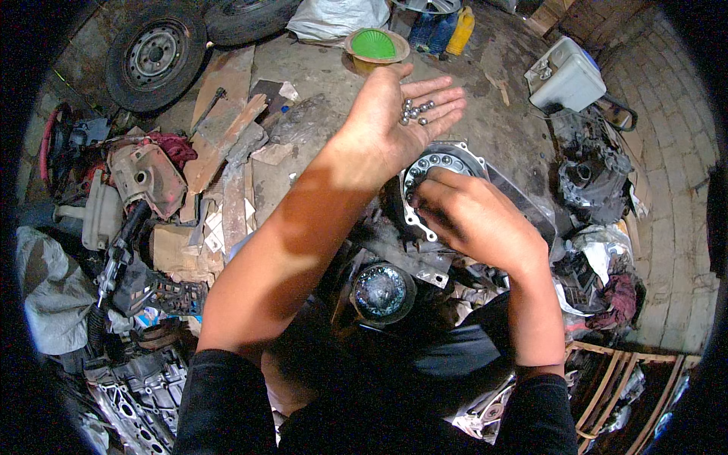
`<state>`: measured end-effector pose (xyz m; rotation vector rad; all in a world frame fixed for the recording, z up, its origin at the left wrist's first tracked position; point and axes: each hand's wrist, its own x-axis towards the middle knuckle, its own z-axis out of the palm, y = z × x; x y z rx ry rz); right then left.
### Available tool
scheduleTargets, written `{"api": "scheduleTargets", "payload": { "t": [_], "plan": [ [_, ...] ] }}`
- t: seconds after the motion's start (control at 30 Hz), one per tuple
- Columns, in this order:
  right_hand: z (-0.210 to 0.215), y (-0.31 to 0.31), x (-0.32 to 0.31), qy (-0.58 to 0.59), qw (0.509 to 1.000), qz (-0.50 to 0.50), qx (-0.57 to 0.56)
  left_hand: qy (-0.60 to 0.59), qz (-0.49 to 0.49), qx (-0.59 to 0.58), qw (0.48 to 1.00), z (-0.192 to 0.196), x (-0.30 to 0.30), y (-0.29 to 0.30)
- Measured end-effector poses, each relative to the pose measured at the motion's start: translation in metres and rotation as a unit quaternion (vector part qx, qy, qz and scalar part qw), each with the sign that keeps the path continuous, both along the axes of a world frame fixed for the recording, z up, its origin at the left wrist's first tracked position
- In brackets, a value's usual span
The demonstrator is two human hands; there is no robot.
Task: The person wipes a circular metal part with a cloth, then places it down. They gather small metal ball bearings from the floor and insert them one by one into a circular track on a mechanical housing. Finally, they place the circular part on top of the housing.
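Observation:
My left hand (pixel 384 120) is turned palm up, its fingers stretched out. Several small steel balls (pixel 413 112) rest on it, near the base of the fingers. Just below and to the right is a round metal housing (pixel 476 161) with a lugged rim. Inside it sits a ring (pixel 446 161) with dark balls set around its edge. My right hand (pixel 485 220) reaches over this housing from the right, fingers bent and pinched together at the ring's near left side. Its fingertips are in shadow, so what they hold, if anything, is hidden.
Below the housing stands a round tin (pixel 383 293) with a shiny, wet-looking inside. A green dish (pixel 374 45) lies beyond my left hand. Wheels (pixel 155 57), cardboard (pixel 220 155) and car parts crowd the left. A white container (pixel 567 76) and a dark gearbox-like part (pixel 588 171) stand right.

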<state>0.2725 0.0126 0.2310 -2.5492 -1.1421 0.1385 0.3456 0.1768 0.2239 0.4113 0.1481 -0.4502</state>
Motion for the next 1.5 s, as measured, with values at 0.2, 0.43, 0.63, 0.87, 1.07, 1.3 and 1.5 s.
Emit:
{"api": "scheduleTargets", "payload": {
  "t": [0.2,0.43,0.63,0.87,1.07,1.3,1.5],
  "plan": [
    [0.015,-0.013,0.006,-0.028,0.997,-0.039,0.061,0.006,0.008,0.016,1.000,0.006,-0.006,-0.003],
    [0.035,-0.006,0.008,-0.216,0.933,-0.167,0.236,0.037,-0.110,0.021,0.993,0.016,-0.018,-0.010],
    [0.021,-0.007,0.015,-0.198,0.953,-0.125,0.194,-0.065,-0.270,-0.170,0.945,-0.014,-0.001,-0.009],
    [0.023,-0.004,0.012,-0.149,0.963,-0.139,0.178,-0.057,-0.290,-0.164,0.941,-0.012,-0.005,-0.009],
    [0.024,-0.007,0.010,-0.158,0.967,-0.165,0.113,-0.019,-0.213,-0.036,0.976,-0.005,-0.012,-0.015],
    [0.025,-0.009,0.007,-0.197,0.945,-0.185,0.182,-0.039,-0.279,-0.207,0.937,-0.028,0.003,-0.014],
    [0.023,-0.019,-0.005,-0.142,0.947,-0.200,0.207,-0.024,-0.098,-0.033,0.994,0.006,-0.005,-0.013]
  ]
}}
